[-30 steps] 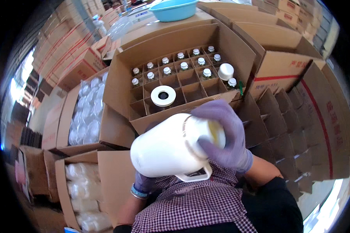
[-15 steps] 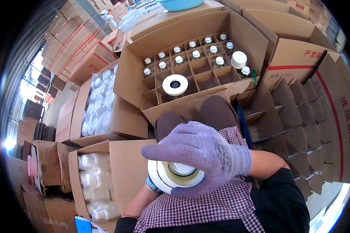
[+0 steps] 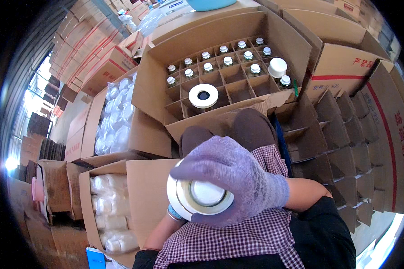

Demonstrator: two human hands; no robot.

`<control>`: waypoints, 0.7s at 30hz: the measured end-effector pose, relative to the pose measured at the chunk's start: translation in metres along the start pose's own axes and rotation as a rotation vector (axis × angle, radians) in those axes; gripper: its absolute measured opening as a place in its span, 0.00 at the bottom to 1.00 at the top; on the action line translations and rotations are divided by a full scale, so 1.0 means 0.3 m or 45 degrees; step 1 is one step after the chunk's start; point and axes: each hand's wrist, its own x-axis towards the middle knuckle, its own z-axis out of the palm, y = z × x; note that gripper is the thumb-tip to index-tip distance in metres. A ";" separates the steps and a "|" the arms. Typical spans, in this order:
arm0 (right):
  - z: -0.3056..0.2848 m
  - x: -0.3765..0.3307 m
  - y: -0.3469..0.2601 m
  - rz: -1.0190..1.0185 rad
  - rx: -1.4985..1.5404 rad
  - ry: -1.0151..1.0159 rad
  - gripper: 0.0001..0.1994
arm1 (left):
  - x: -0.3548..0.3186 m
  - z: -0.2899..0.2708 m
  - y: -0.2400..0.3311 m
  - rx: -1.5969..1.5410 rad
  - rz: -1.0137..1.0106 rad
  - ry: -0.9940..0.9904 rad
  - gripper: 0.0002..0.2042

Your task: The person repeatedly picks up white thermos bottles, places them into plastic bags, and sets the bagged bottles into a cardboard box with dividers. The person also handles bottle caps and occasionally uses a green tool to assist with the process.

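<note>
My right hand, in a grey-purple glove, curves over a white round lid-like ring in front of my lap. Its thumb and fingers grip around the ring. Inside the ring shows a smaller white round cap. From below left comes my left forearm with a blue wristwatch; the left hand is hidden beneath the ring. Beyond my knees, a divided carton holds several white-capped bottles. A white ring with a dark centre sits over a front compartment, and a large white cap at right.
At left, open cartons hold plastic-wrapped clear items and bagged white round pieces. A cardboard divider grid stands at right, beside a printed carton. A blue basin is at the back. Stacked boxes rise far left.
My right fingers have drawn back to the right across the white ring, uncovering more of the inner cap. The ring has shifted slightly left. The carton and bottles look unchanged.
</note>
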 end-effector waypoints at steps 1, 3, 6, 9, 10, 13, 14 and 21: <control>0.009 -0.003 0.005 -0.013 0.055 -0.017 0.37 | -0.005 -0.003 0.000 -0.002 0.006 0.003 0.33; 0.030 -0.009 -0.001 -0.010 0.082 -0.005 0.38 | -0.017 -0.001 0.003 0.001 0.015 0.010 0.33; 0.024 -0.016 -0.009 0.070 0.064 -0.014 0.39 | -0.005 0.001 -0.002 -0.018 0.023 0.006 0.33; 0.042 -0.023 -0.005 0.119 0.103 -0.003 0.38 | -0.006 0.009 -0.009 -0.026 0.044 0.015 0.32; 0.053 -0.025 -0.001 0.126 0.128 0.005 0.37 | -0.007 0.009 -0.010 -0.029 0.050 0.023 0.32; 0.044 -0.025 0.021 0.168 0.128 0.051 0.35 | 0.013 -0.004 -0.015 -0.029 0.072 0.041 0.32; 0.035 -0.031 0.037 0.158 0.140 0.078 0.35 | 0.021 -0.017 -0.004 -0.034 0.084 0.050 0.31; 0.049 -0.029 0.241 0.122 0.019 0.267 0.37 | 0.020 -0.159 0.148 -0.117 0.226 0.088 0.31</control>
